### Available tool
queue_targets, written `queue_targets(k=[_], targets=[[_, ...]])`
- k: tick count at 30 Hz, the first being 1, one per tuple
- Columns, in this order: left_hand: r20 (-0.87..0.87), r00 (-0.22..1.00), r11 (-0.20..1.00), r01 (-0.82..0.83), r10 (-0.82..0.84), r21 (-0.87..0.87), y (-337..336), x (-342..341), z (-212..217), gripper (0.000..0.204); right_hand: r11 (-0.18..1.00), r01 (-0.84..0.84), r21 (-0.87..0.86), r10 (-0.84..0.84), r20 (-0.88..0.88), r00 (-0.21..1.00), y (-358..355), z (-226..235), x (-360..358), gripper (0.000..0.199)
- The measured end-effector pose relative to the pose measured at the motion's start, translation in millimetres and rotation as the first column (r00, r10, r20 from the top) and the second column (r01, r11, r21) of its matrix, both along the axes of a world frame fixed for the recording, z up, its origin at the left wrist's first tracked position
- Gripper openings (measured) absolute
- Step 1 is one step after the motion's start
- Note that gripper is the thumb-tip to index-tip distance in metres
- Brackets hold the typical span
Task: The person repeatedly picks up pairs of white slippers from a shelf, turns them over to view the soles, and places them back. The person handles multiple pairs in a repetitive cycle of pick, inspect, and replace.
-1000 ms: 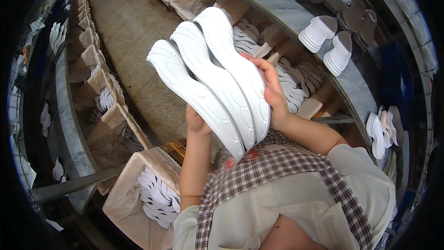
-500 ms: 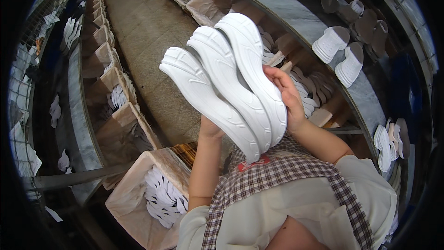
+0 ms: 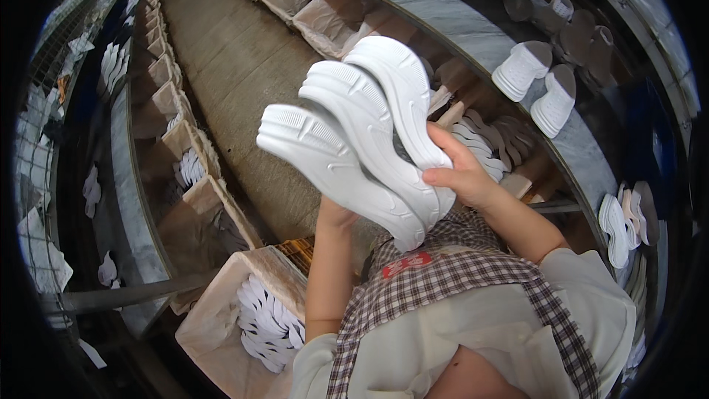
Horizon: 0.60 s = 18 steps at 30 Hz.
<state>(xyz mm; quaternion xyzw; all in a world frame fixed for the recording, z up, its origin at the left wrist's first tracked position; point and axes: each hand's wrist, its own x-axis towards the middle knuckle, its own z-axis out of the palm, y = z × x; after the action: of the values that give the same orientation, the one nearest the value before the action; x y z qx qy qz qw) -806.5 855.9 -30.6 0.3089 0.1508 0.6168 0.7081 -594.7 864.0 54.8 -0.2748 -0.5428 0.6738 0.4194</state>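
Note:
Three white shoe soles [image 3: 354,140] are held fanned out side by side in front of me, their thick ribbed ends pointing away. My right hand [image 3: 469,174] grips the right-hand sole near its close end, thumb over the top and fingers along its side. At the left, my left hand [image 3: 338,213] holds the stack from beneath; the soles hide its fingers. The near ends of the soles overlap above my checked apron [image 3: 443,281].
A lined bin [image 3: 199,336] of white soles stands at lower left. Rows of lined bins [image 3: 210,199] flank the aisle floor [image 3: 229,81]. On the right, a curved grey shelf [image 3: 436,18] carries white soles [image 3: 554,103]; a metal bar [image 3: 140,292] crosses at left.
The soles have tipped, lowering their far ends and showing more of the ribbed ends. My right thumb has come over onto the right-hand sole.

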Motion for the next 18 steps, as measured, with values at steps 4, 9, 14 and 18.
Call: queue_targets(k=[4, 9, 14, 18], targets=[[-0.073, 0.996, 0.996, -0.053, 0.047, -0.070, -1, -4, -7, 0.052, 0.998, 0.026, 0.052, -0.029, 0.055, 0.998, -1, -4, 4, 0.083], [-0.102, 0.992, 0.992, -0.087, 0.078, -0.087, -2, -6, -6, 0.051, 0.988, 0.024, 0.154, -0.052, 0.179, 0.982, -1, -4, 7, 0.090], [-0.066, 0.996, 0.993, -0.072, 0.066, -0.094, -3, -9, -1, 0.051, 0.996, -0.041, 0.074, 0.024, 0.217, 0.976, 4, 1, 11, 0.088], [-0.070, 0.994, 0.989, -0.093, 0.086, -0.112, 1, -13, 5, 0.051, 0.993, -0.051, 0.107, 0.016, 0.308, 0.951, 6, -3, 16, 0.090]])
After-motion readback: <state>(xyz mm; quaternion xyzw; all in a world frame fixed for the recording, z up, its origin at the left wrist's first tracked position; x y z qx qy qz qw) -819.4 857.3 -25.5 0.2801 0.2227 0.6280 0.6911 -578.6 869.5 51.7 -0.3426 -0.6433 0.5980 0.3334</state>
